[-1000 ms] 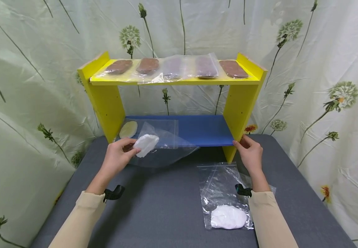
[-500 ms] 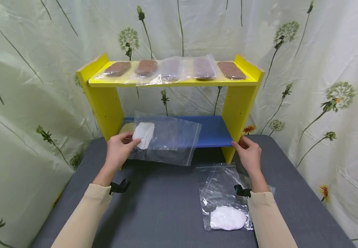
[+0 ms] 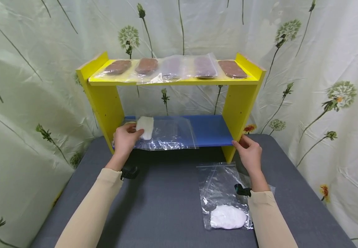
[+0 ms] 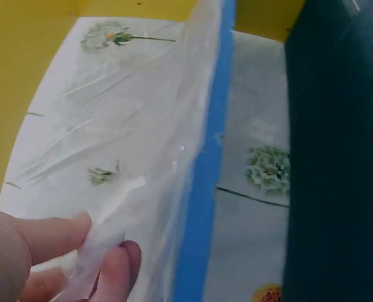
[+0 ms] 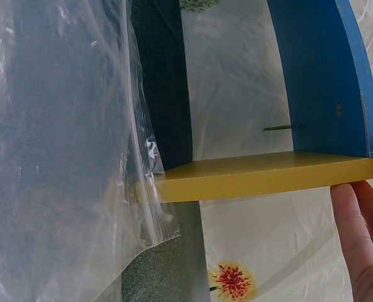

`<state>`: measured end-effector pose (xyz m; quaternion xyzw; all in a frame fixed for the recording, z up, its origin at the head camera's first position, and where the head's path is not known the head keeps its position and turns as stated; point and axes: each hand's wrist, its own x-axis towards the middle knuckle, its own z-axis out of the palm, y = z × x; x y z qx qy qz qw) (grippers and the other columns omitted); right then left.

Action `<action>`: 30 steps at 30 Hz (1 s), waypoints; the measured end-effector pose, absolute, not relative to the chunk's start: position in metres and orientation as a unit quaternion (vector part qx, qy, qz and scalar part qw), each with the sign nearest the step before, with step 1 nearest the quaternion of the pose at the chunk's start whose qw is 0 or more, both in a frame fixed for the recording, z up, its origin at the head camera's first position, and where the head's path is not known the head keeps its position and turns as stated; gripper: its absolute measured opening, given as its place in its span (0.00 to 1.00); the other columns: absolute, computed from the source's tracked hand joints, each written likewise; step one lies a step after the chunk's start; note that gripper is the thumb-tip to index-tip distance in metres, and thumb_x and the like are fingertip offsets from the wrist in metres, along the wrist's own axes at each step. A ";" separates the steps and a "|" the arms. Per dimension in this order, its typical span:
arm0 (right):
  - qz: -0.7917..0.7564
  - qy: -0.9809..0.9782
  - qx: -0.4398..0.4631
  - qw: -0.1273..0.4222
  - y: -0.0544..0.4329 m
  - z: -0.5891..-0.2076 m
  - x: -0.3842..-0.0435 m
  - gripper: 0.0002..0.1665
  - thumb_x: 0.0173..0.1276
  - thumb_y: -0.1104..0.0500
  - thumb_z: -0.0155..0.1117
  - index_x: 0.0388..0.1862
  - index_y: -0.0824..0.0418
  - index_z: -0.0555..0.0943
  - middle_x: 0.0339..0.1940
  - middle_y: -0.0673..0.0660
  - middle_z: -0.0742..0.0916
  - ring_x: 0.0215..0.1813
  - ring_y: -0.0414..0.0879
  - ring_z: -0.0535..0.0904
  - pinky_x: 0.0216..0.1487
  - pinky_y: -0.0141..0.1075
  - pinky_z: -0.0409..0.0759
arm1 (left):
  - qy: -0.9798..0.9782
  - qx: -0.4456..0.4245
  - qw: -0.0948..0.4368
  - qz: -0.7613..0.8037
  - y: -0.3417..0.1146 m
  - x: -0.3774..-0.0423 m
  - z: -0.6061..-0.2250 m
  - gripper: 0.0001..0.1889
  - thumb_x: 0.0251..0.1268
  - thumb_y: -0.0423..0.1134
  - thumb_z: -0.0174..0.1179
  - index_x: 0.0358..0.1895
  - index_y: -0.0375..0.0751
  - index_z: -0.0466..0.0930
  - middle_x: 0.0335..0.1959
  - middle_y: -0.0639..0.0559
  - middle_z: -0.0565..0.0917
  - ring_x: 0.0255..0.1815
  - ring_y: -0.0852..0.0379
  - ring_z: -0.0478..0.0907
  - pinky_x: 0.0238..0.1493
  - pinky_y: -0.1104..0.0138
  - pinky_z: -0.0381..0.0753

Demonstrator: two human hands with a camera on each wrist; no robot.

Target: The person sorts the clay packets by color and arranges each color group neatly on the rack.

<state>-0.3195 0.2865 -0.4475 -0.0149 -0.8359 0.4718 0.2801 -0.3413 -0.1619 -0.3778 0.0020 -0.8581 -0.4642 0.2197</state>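
My left hand [image 3: 124, 141] pinches a clear zip bag at its left end, beside the flat white slab [image 3: 146, 128] inside it. The bag's loose part [image 3: 176, 132] spreads over the blue lower shelf [image 3: 208, 127] and hangs past its front edge. Behind this hand, a pale yellowish slab in another bag is almost wholly hidden. In the left wrist view, thumb and fingers [image 4: 51, 236] squeeze the plastic just above the blue shelf. My right hand [image 3: 250, 153] holds the yellow right side panel [image 3: 239, 106] where it meets the lower shelf; its fingertips touch the panel in the right wrist view.
Several bagged reddish-brown slabs [image 3: 147, 66] lie in a row on the yellow top shelf [image 3: 179, 82]. Another zip bag [image 3: 216, 186] with a white lump [image 3: 228, 217] lies on the dark grey table [image 3: 163, 206], near my right forearm. A flowered curtain [image 3: 321, 51] surrounds the table.
My left hand has moved the bag with the white slab forward and slightly right, from in front of the lower shelf to over it. My right hand has stayed on the panel.
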 end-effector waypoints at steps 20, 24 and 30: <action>0.475 -0.836 -0.013 0.275 0.287 -0.448 -0.320 0.27 0.67 0.45 0.71 0.63 0.50 0.84 0.47 0.56 0.90 0.45 0.43 0.84 0.41 0.23 0.79 | -0.930 -0.095 0.209 -0.287 -0.145 -0.328 -0.395 0.17 0.73 0.40 0.57 0.57 0.35 0.85 0.34 0.38 0.86 0.29 0.40 0.74 0.28 0.54 0.68; 0.476 -0.834 -0.015 0.278 0.287 -0.448 -0.320 0.26 0.67 0.45 0.71 0.62 0.50 0.84 0.46 0.56 0.90 0.45 0.43 0.84 0.41 0.23 0.79 | -0.931 -0.094 0.223 -0.272 -0.138 -0.332 -0.396 0.17 0.72 0.38 0.56 0.56 0.34 0.85 0.39 0.37 0.87 0.44 0.31 0.77 0.46 0.45 0.75; 0.473 -0.835 -0.011 0.282 0.287 -0.449 -0.320 0.26 0.67 0.45 0.71 0.62 0.50 0.84 0.46 0.56 0.90 0.44 0.43 0.84 0.41 0.23 0.78 | -0.930 -0.104 0.272 -0.224 -0.126 -0.338 -0.399 0.10 0.69 0.33 0.56 0.38 0.33 0.87 0.24 0.39 0.84 0.28 0.35 0.78 0.57 0.44 0.71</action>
